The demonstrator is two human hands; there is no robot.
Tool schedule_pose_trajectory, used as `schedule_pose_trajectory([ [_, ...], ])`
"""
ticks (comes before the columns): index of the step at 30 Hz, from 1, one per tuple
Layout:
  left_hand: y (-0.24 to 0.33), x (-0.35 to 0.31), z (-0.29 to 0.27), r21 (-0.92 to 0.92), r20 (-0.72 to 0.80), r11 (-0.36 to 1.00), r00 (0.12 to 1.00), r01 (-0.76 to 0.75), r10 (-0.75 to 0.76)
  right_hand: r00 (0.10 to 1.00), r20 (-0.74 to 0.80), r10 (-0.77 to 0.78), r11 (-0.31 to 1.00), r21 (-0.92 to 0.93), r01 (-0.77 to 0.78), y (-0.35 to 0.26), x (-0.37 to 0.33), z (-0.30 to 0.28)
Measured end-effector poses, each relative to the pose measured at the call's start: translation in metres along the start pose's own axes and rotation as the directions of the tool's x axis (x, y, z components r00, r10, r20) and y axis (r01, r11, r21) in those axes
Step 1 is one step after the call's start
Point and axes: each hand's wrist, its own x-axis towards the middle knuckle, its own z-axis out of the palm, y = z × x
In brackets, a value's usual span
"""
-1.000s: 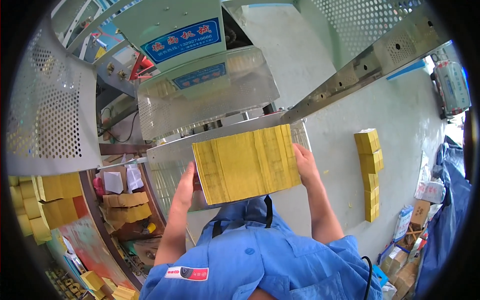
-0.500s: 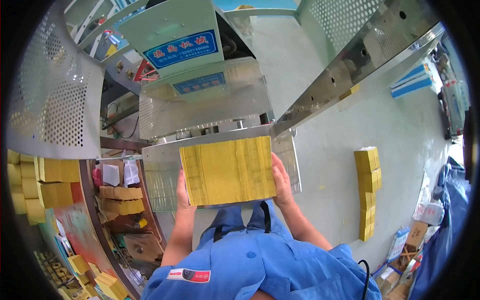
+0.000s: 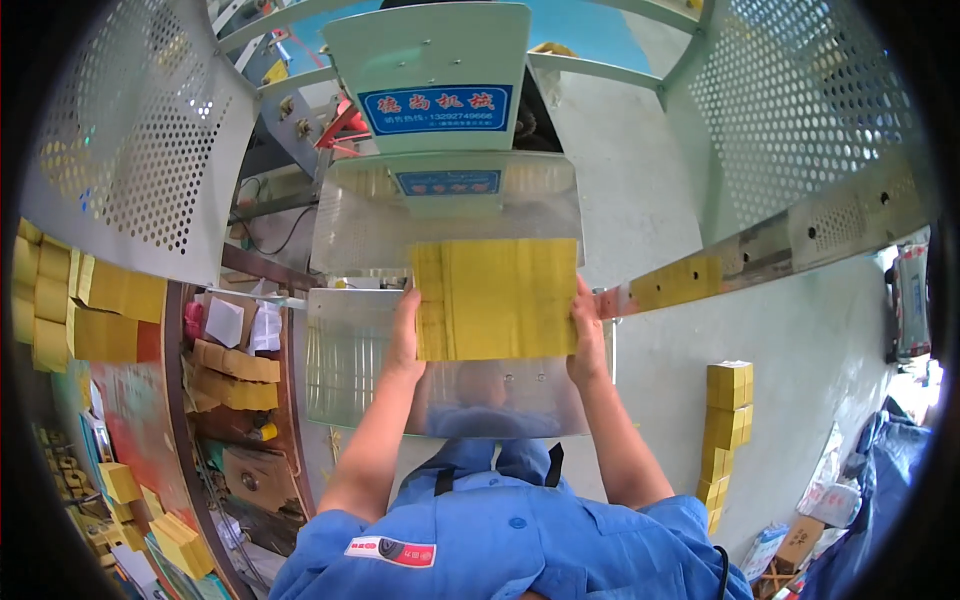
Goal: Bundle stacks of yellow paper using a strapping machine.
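A rectangular stack of yellow paper is held level in front of me, over the far part of a shiny metal table on a machine. My left hand is closed on its left side, and my right hand grips the opposite side. Both sets of fingers run partly out of sight along the edges. Just beyond the stack sits a clear, reflective guard cover, whose near edge the stack partly hides. Whether the stack touches the table, I cannot tell.
Perforated metal panels flank the machine, and a metal bar crosses at right. A row of yellow paper bundles lies on the floor to the right. More yellow stacks and a cluttered brown shelf are at left.
Both hands have carried the paper stack away from my body, toward the guard cover, uncovering more of the near table. My view has turned, so the machine appears farther right and straighter.
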Motion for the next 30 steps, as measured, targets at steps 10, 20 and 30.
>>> schedule_pose_trajectory([
  [10,-0.003,0.022,-0.028,0.314,0.026,0.943,0.993,-0.115,0.112,0.999,-0.040,0.037,0.999,0.027,-0.036,-0.001,0.003,0.006],
  [20,0.015,0.034,0.008,0.032,0.037,0.998,0.998,-0.045,0.044,0.996,-0.092,-0.002,0.998,0.062,0.008,-0.010,0.024,0.021],
  [30,0.019,0.030,0.009,0.104,0.007,0.994,1.000,-0.027,0.026,1.000,-0.028,-0.009,0.997,0.081,0.012,-0.002,0.033,0.012],
])
